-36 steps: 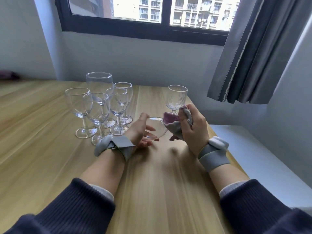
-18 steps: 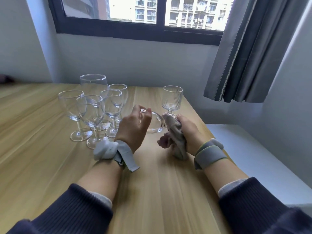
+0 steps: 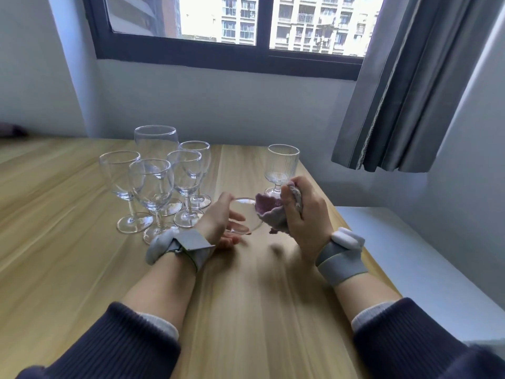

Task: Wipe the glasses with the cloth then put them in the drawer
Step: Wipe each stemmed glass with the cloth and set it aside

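The left hand [image 3: 218, 222] holds a clear glass [image 3: 243, 216] on its side just above the table [image 3: 68, 255], thumb on top of the bowl and fingers curled beneath it. The mouth of the glass faces right, toward the right hand [image 3: 303, 214]. That hand grips a bunched cloth [image 3: 269, 212], purple and grey, and pushes it into the mouth of the glass; the fingers are curled tight round the cloth. The stem of the held glass is hidden by the left hand.

Just behind the right hand a ribbed glass [image 3: 282, 166] stands upright near the table's right edge. To the left of the hands five stemmed glasses [image 3: 153, 184] stand upright in a close cluster, the tallest at the back. Both wrists carry grey bands [image 3: 185, 247], and dark sleeves cover the forearms. A window [image 3: 246, 23] and a grey curtain [image 3: 404, 91] lie behind the table. The drawer cannot be seen in this view.
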The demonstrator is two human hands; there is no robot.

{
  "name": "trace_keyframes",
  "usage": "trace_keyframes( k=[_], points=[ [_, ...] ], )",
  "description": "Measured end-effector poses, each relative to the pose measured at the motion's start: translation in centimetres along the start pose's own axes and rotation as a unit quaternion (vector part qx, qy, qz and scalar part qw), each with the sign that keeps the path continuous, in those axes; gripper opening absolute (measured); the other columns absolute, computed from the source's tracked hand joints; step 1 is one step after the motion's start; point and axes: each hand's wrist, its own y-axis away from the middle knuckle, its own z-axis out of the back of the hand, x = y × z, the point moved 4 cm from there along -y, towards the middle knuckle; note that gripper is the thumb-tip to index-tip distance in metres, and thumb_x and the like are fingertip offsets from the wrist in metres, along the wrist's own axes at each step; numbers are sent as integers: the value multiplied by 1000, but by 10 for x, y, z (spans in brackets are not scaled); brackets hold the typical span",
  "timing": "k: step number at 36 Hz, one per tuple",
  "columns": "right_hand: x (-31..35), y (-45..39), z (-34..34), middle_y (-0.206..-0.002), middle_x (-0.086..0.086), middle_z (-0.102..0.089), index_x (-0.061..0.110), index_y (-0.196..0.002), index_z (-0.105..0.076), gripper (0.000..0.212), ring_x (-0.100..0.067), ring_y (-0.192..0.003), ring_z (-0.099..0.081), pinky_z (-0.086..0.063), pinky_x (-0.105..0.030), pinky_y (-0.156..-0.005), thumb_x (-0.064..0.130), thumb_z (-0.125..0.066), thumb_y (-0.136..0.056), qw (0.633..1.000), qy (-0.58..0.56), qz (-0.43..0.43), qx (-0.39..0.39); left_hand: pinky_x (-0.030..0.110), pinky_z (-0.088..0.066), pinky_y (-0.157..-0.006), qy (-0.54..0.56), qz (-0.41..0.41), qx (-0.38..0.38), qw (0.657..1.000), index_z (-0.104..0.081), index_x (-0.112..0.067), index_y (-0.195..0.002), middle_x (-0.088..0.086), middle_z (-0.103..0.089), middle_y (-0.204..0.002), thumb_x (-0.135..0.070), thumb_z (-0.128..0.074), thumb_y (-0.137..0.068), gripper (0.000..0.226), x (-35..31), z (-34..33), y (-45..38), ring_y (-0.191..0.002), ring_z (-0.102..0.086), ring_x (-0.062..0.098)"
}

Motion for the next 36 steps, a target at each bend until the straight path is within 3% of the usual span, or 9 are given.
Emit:
trace_keyframes(
  k=[4, 9, 11, 16, 20, 22, 27, 31, 36],
  points=[
    [0, -2, -2, -67, 7, -49, 20, -83, -45, 19, -7, -61, -47, -36, -16, -57, 32, -42, -96, 999, -7, -39, -1, 20, -30, -43, 14, -20, -27, 999, -55, -3, -78, 15, -62, -69, -45, -34, -96, 50, 0, 0, 2, -47, -45, 22],
    [-15, -7, -8, -76, -5, -59, 6, -86, -57, 29, -20, -74, -54, -41, -32, -71, 25, -41, -101, 969, -73, -228, 59, 23, -29, -39, 8, -90, -89, 992, -57, 0, -83, 16, -64, -69, -42, -37, -95, 48, 0, 1, 1, -41, -47, 24],
    [-24, -8, -13, -75, -9, -54, 4, -80, -55, 32, -22, -71, -49, -39, -29, -71, 23, -39, -99, 941, -88, -311, 104, 25, -32, -42, -40, -139, -110, 983, -58, -2, -82, 14, -65, -69, -41, -34, -97, 48, -4, 2, 6, -43, -49, 26],
    [-37, 3, -23, -80, -6, -52, 19, -74, -52, 15, -28, -82, -50, -47, -47, -87, 32, -46, -78, 847, -188, -468, 169, 41, -52, -68, -216, -315, -159, 910, -57, -6, -84, 15, -66, -78, -54, -23, -91, 60, -23, 6, 21, -64, -62, 36],
    [-38, 7, -24, -78, -4, -52, 17, -80, -53, 12, -19, -67, -49, -42, -31, -63, 24, -49, -89, 814, -257, -496, 159, 41, -46, -71, -281, -399, -183, 854, -51, -15, -87, 10, -67, -77, -64, -12, -78, 63, -30, 8, 26, -70, -61, 31],
    [-36, 5, -25, -75, -4, -52, 16, -78, -53, 15, -19, -66, -49, -42, -30, -62, 22, -49, -91, 825, -260, -473, 169, 41, -46, -71, -272, -409, -193, 849, -51, -16, -90, 10, -67, -78, -62, -12, -78, 62, -30, 8, 26, -73, -60, 31],
    [-29, -6, -23, -77, -11, -56, 9, -85, -57, 18, -25, -75, -55, -43, -32, -72, 21, -48, -95, 918, -177, -330, 133, 43, -53, -74, -169, -338, -169, 910, -54, -16, -88, 4, -65, -75, -52, -24, -86, 47, -23, 10, 21, -73, -61, 34],
    [-24, -7, -15, -94, -8, -64, 8, -108, -59, 30, -26, -91, -61, -47, -36, -86, 33, -51, -94, 965, -65, -234, 96, 24, -36, -45, -65, -213, -138, 965, -52, -12, -81, 11, -61, -76, -34, -30, -99, 36, -14, 8, 8, -50, -50, 26],
    [1, -5, 1, -76, 1, -56, 9, -101, -55, 18, -16, -68, -52, -39, -22, -63, 25, -50, -95, 998, 9, -21, 50, 14, -31, -35, 2, -34, -33, 999, -54, -1, -82, 15, -59, -57, -37, -28, -100, 48, -4, 5, 2, -45, -46, 23]
  ],
)
